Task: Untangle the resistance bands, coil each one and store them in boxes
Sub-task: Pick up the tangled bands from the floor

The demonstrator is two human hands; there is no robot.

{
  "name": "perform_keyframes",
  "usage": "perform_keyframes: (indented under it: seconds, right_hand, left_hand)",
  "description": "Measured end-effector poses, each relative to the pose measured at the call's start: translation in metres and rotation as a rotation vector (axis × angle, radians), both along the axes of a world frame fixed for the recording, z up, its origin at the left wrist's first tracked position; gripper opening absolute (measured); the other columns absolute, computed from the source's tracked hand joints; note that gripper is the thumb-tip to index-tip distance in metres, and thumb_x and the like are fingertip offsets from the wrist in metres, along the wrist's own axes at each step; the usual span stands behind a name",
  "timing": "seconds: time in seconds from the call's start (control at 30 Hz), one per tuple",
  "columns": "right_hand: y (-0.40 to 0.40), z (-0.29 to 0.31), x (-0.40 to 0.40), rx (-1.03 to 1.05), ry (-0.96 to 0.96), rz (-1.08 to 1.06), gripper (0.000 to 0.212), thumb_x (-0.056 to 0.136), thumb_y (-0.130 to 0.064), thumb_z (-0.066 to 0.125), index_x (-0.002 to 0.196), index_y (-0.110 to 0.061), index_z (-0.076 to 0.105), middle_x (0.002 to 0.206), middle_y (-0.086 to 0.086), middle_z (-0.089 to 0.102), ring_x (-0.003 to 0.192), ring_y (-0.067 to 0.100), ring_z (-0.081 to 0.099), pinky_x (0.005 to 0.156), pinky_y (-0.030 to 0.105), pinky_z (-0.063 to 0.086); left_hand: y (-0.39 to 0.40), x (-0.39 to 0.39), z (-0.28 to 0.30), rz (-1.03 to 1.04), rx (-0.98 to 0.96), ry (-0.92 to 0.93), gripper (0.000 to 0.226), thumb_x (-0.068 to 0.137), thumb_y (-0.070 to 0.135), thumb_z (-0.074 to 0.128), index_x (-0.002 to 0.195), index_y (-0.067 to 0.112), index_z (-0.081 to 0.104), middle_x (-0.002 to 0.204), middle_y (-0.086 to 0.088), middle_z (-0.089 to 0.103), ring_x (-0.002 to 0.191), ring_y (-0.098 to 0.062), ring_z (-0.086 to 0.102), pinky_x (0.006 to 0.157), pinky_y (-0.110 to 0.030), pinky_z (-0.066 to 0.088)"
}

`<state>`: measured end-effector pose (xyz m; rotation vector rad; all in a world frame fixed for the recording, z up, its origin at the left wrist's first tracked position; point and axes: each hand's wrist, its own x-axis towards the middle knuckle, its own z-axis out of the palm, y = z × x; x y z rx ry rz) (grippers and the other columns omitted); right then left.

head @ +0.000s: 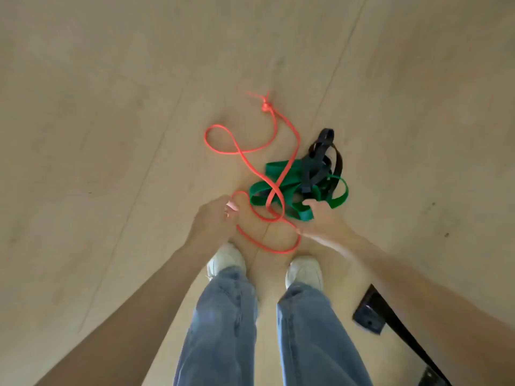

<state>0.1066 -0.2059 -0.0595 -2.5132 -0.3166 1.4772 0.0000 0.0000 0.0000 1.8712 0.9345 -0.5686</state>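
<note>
Bent over the floor point(111, 135), the person's left hand point(214, 218) pinches the red band point(278, 182), which trails away forward across the green band point(281, 190), while the right hand point(320, 218), nearer the tangle, seems to grip green.

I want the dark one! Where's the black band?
In the head view, the black band lies on the floor right of centre, tangled over the green band, beyond the right hand.
</note>
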Motion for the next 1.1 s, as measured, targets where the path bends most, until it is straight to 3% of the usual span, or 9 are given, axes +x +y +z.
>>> perform_keyframes:
  seconds: [0.13,0.3,0.37,0.43,0.57,0.7,0.87,0.97,1.1]
  right_hand:
    - [0.04,-0.116,0.011,-0.051,0.045,-0.266,0.104,0.071,-0.057,0.071,0.147,-0.039,0.002,0.155,0.019,0.001,0.139,0.047,0.005,0.108,0.059,0.018]
    - [0.066,-0.154,-0.006,0.115,-0.305,-0.611,0.061,0.072,-0.019,0.072,0.125,-0.031,0.044,0.13,0.016,0.039,0.096,0.035,0.055,0.084,0.036,0.045]
    - [0.053,-0.126,-0.009,0.431,-0.213,-0.74,0.05,0.068,-0.009,0.072,0.11,-0.031,0.053,0.109,0.006,0.057,0.089,0.024,0.059,0.078,0.032,0.048]
    - [0.032,-0.081,-0.006,0.687,0.033,-0.812,0.048,0.064,-0.007,0.074,0.103,-0.031,0.059,0.095,-0.005,0.066,0.087,0.011,0.063,0.072,0.023,0.051]
    - [0.008,-0.007,0.003,0.919,0.538,-0.929,0.049,0.071,0.0,0.065,0.114,-0.024,0.06,0.095,-0.001,0.068,0.084,0.014,0.065,0.067,0.021,0.052]
    - [0.013,0.064,0.018,0.839,0.611,-0.703,0.066,0.076,-0.003,0.067,0.134,-0.027,0.045,0.117,0.001,0.064,0.105,0.016,0.064,0.085,0.027,0.053]
    - [0.026,0.191,0.026,0.611,0.167,-0.518,0.047,0.083,-0.005,0.064,0.123,-0.028,0.055,0.098,-0.006,0.069,0.089,0.011,0.066,0.077,0.023,0.05]
    - [0.057,0.292,0.031,0.553,-0.108,-0.307,0.05,0.085,-0.009,0.063,0.132,-0.017,0.048,0.105,0.001,0.064,0.092,0.013,0.059,0.076,0.003,0.038]
    - [0.082,0.432,0.049,0.613,-0.285,-0.349,0.053,0.084,-0.008,0.065,0.134,-0.01,0.047,0.115,0.002,0.052,0.1,0.005,0.047,0.08,-0.006,0.028]
  left_hand:
    - [0.002,-0.005,-0.11,-0.106,0.118,-0.035,0.028,0.084,0.006,0.053,0.11,0.015,0.059,0.105,-0.009,0.058,0.094,-0.025,0.058,0.089,-0.036,0.045]
    - [-0.007,-0.009,-0.181,-0.323,0.155,-0.03,0.091,0.074,0.019,0.073,0.145,0.029,0.019,0.149,-0.019,0.015,0.138,-0.035,0.015,0.109,-0.043,0.02]
    - [-0.009,0.003,-0.183,-0.422,0.137,-0.032,0.115,0.064,0.034,0.082,0.144,0.032,-0.001,0.154,-0.021,-0.005,0.143,-0.032,-0.01,0.113,-0.045,0.005]
    - [-0.008,0.021,-0.168,-0.425,0.017,-0.088,0.123,0.055,0.041,0.087,0.143,0.032,0.002,0.156,-0.016,-0.002,0.144,-0.028,-0.01,0.116,-0.042,0.005]
    - [-0.008,0.036,-0.104,-0.237,-0.462,-0.222,0.074,0.052,0.028,0.085,0.113,0.029,0.045,0.124,-0.003,0.053,0.117,-0.013,0.05,0.095,-0.027,0.044]
    - [0.0,0.026,-0.026,-0.002,-0.57,-0.257,0.04,0.068,-0.001,0.078,0.096,0.018,0.058,0.086,0.006,0.068,0.079,-0.004,0.064,0.07,-0.016,0.048]
    - [0.035,0.03,0.11,0.184,-0.317,-0.391,0.018,0.067,0.016,0.072,0.075,0.02,0.057,0.063,0.013,0.055,0.059,-0.003,0.05,0.053,-0.012,0.038]
    - [0.051,0.048,0.22,0.179,-0.293,-0.423,0.02,0.068,0.016,0.07,0.077,0.023,0.054,0.066,0.013,0.058,0.06,-0.003,0.051,0.057,-0.015,0.042]
    - [0.074,0.073,0.373,0.059,-0.22,-0.496,0.019,0.071,0.021,0.068,0.08,0.023,0.051,0.07,0.008,0.055,0.062,-0.002,0.05,0.06,-0.017,0.041]
